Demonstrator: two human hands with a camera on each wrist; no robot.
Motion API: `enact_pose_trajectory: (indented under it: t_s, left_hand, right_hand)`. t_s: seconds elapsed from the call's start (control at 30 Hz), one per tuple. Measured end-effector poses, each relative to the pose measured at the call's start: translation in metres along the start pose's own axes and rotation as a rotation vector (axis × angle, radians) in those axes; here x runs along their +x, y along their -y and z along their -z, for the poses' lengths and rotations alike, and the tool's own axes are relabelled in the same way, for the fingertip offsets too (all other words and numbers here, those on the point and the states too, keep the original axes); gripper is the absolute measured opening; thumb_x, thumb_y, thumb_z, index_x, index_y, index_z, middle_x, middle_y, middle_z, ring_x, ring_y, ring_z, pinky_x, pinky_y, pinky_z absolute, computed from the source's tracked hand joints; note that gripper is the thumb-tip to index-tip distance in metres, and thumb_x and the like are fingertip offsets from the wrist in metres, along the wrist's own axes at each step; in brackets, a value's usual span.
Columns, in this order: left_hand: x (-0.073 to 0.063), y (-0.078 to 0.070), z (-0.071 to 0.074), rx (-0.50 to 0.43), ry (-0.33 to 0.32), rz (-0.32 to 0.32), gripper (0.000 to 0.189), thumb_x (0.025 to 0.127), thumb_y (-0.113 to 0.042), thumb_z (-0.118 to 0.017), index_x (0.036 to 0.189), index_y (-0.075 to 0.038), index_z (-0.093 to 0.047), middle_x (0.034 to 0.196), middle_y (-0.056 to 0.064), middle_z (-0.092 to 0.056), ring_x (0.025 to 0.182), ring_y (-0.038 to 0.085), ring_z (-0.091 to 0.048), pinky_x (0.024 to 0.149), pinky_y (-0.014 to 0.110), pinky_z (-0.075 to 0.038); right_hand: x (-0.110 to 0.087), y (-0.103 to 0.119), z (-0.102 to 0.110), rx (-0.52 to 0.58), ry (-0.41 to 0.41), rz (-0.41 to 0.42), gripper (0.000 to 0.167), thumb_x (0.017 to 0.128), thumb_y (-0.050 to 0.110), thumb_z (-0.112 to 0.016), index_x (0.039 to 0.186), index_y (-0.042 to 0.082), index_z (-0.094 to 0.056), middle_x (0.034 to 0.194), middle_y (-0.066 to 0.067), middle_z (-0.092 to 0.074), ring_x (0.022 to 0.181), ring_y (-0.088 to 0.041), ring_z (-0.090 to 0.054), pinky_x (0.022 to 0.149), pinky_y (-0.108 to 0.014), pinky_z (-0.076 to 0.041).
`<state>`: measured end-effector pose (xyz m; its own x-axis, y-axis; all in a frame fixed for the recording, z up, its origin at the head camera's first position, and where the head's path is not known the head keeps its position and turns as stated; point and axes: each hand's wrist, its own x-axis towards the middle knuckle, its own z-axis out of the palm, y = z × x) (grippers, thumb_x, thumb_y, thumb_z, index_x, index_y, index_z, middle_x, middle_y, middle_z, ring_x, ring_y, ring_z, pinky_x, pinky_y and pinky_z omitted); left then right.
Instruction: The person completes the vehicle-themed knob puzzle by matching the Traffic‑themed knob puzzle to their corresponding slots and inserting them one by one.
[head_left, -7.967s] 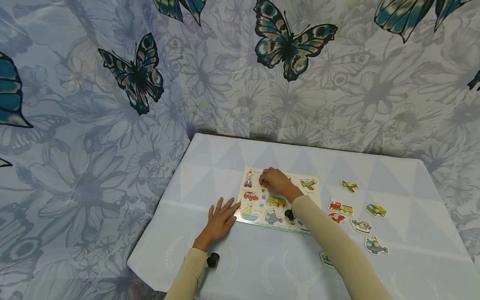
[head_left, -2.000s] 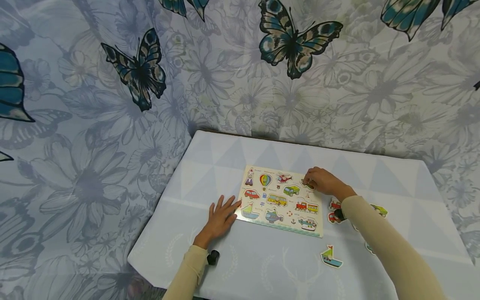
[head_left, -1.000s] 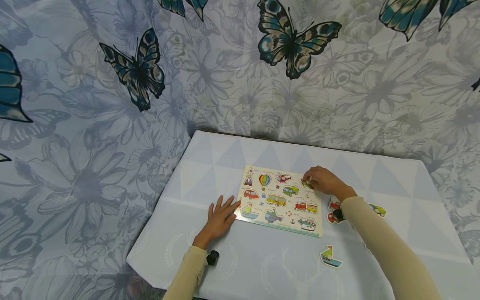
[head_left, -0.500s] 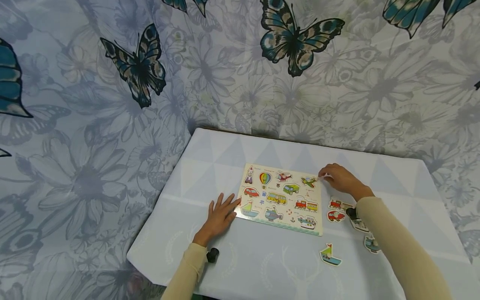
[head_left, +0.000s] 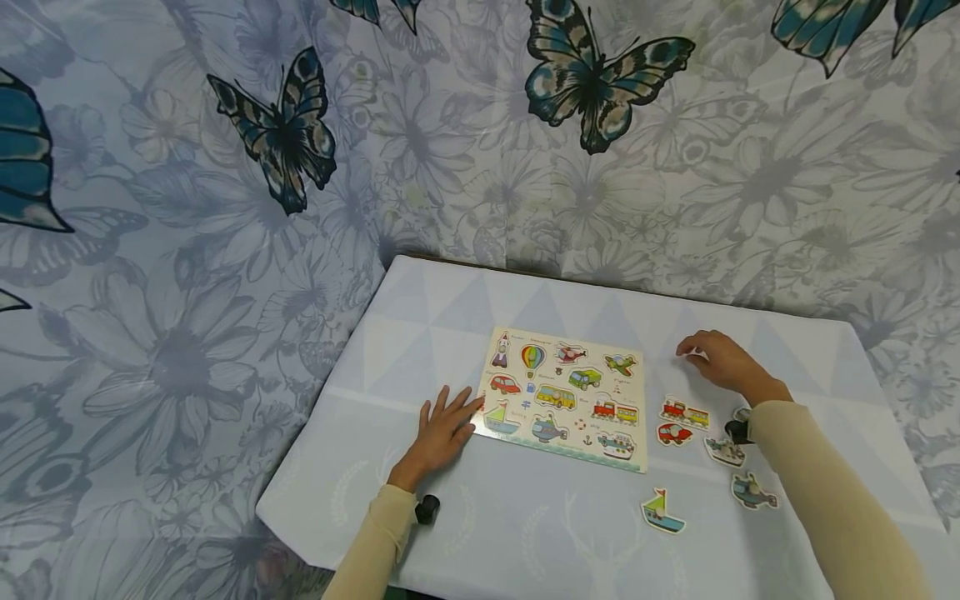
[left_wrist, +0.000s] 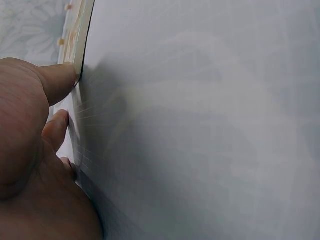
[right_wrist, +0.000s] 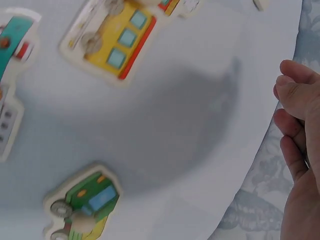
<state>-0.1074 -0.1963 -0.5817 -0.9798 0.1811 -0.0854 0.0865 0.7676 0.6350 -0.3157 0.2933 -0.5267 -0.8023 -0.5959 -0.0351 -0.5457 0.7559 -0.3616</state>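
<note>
A cream vehicle puzzle board (head_left: 517,443) lies mid-table, showing a balloon, a helicopter, a bus and other vehicles. My left hand (head_left: 438,437) rests spread at its left edge; in the left wrist view the thumb (left_wrist: 60,82) touches the board's side. At the board's upper right sits the airplane piece (head_left: 620,364). Over the table right of the board, my right hand (head_left: 720,362) hovers with loosely bent fingers and nothing in them. Below it lie a train piece (head_left: 684,413) and a red car piece (head_left: 674,434). A green truck piece (right_wrist: 85,205) is mostly hidden by my wrist in the head view.
A ship piece (head_left: 725,452) and a submarine piece (head_left: 753,492) lie near my right forearm. The sailboat piece (head_left: 662,512) is closer to the table's front edge. Behind the table (head_left: 525,533) stands a wall (head_left: 465,167) with butterfly and flower patterns.
My right hand went from the balloon to the board's upper right corner, then let go and drew away rightward. The airplane piece moved from the table onto the board. My left hand stayed put.
</note>
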Motion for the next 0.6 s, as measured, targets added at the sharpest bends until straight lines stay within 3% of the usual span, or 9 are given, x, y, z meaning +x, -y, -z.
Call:
enact_pose_trajectory:
  t_s: [0.6]
  left_hand:
    - [0.001, 0.002, -0.001, 0.007, 0.003, -0.001, 0.047, 0.104, -0.026, -0.052, 0.151, -0.017, -0.048, 0.162, 0.011, -0.034, 0.153, 0.046, -0.01, 0.115, 0.071, -0.006]
  right_hand:
    - [-0.053, -0.03, 0.005, 0.005, 0.061, -0.093, 0.014, 0.093, -0.001, -0.064, 0.105, 0.001, -0.071, 0.099, -0.014, -0.069, 0.094, -0.036, -0.063, 0.083, -0.056, -0.051]
